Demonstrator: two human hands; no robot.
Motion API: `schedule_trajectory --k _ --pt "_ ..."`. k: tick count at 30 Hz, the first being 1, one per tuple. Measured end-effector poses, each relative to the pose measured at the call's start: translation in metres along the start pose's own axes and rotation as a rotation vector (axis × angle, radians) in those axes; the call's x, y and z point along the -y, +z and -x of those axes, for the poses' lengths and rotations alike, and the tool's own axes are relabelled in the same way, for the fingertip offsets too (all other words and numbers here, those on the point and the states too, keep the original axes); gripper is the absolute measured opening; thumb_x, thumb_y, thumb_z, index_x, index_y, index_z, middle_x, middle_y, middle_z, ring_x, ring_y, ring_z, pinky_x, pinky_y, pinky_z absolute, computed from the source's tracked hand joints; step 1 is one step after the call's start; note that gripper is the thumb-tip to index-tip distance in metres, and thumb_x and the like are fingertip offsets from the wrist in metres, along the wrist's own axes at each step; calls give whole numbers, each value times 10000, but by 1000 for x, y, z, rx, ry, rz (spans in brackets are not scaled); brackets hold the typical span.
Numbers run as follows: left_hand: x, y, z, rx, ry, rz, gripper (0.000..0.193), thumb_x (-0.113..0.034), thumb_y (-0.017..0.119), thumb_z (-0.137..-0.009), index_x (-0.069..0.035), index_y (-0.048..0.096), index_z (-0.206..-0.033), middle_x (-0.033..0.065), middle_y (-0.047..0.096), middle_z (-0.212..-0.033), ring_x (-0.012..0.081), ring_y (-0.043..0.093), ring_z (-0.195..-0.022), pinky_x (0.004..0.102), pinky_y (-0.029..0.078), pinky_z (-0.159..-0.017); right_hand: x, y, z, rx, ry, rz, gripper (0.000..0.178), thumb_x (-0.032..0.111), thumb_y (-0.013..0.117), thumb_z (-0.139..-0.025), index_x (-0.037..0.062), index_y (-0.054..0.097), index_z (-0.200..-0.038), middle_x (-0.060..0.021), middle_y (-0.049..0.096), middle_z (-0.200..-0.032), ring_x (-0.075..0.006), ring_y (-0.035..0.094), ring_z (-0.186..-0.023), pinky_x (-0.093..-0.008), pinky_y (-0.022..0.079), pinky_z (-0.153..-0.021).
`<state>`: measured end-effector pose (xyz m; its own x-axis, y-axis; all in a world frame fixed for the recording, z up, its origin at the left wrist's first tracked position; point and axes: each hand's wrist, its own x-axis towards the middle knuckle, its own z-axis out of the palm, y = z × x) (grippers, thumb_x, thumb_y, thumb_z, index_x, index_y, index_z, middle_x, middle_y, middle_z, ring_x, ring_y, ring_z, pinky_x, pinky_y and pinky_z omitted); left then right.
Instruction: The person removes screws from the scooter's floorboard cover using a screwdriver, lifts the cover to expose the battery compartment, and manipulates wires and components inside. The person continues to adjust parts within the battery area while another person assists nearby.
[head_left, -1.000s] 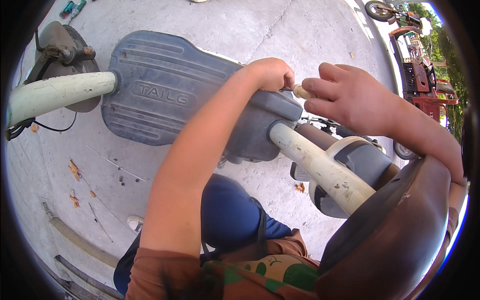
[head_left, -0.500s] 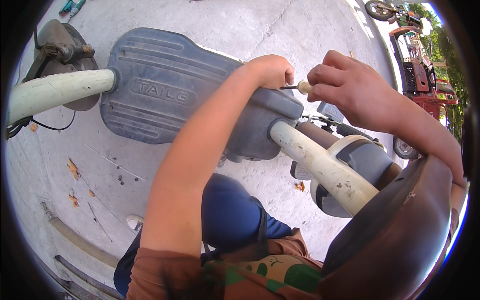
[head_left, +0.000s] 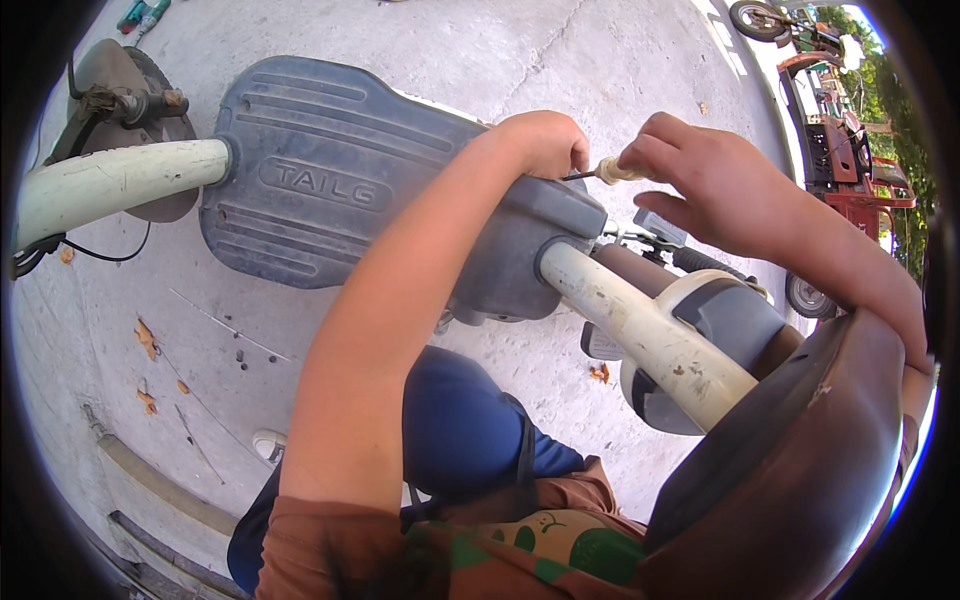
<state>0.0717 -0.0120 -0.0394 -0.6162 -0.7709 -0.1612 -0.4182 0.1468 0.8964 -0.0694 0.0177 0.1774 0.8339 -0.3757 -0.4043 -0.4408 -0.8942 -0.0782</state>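
Note:
A grey electric scooter footboard stretches from the left to the middle. At its far right edge my left hand is closed, fingers curled down beside the dark shaft of a screwdriver. What those fingers hold is hidden. My right hand has its fingers curled over the end of the screwdriver's pale yellowish handle, while the thumb stands a little away from it. The shaft points left toward my left fingertips and the side of the footboard; its tip cannot be made out.
A brown seat lies close under my right forearm. The cream frame tube runs from the footboard to it. The front wheel is at far left. A green tool lies on the concrete; a red vehicle stands at far right.
My right thumb has come away from the screwdriver handle and the fingers have loosened, showing more of the handle. My left hand has stayed almost in place.

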Motion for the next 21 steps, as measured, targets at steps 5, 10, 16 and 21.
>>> schedule_trajectory --k 5,10,16,21 --pt "-9 -3 3 -1 35 -102 448 125 578 -722 -98 758 -1067 84 757 -1012 232 696 -937 336 540 -810 -7 -2 -1 1 21 80 150 15 663 -839 61 592 -963 -118 568 -912 -339 622 -770 -446 504 -680" --pt "-16 -5 -1 10 120 -230 443 117 615 -711 -91 755 -1076 74 759 -971 238 705 -887 355 551 -772 -9 -11 2 4 57 136 132 19 644 -836 66 584 -943 -112 576 -885 -335 628 -748 -444 502 -659" --pt "-9 -9 -6 57 223 -277 387 84 660 -715 -79 746 -1055 78 749 -910 241 703 -830 371 550 -732 -8 -10 3 72 105 139 139 46 650 -825 73 585 -944 -111 594 -883 -332 640 -729 -446 508 -655" --pt "-4 -6 -7 -8 340 -267 299 25 704 -749 -60 733 -1034 84 733 -872 228 700 -840 362 551 -758 -8 -10 3 96 114 126 141 56 649 -822 77 586 -946 -111 601 -888 -331 642 -723 -445 509 -653"
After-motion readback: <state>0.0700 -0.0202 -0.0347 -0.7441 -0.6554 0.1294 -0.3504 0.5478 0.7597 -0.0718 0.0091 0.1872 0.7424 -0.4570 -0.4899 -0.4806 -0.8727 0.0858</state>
